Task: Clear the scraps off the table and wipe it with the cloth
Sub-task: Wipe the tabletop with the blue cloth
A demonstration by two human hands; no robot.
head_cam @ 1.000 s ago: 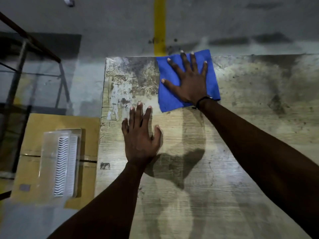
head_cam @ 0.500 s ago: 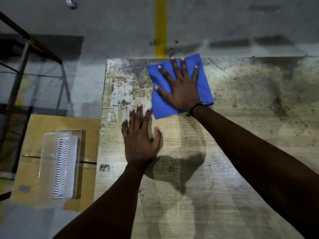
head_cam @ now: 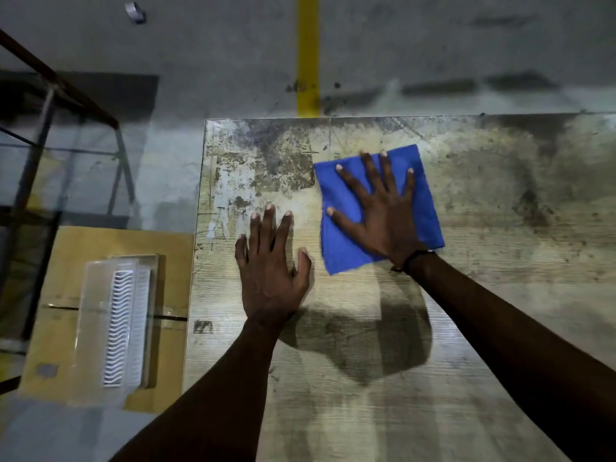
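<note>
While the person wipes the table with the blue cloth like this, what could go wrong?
1. The right hand presses flat on the blue cloth, which covers only a small patch; the dark stains near the table's far left corner may be missed.
2. The left hand rests close beside the cloth, so a leftward stroke could bump it.

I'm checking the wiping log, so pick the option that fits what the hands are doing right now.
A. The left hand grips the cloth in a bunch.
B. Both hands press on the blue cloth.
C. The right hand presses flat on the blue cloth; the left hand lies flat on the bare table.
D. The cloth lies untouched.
C: the right hand lies spread on the blue cloth, while the left hand rests flat on the table beside it.
</note>
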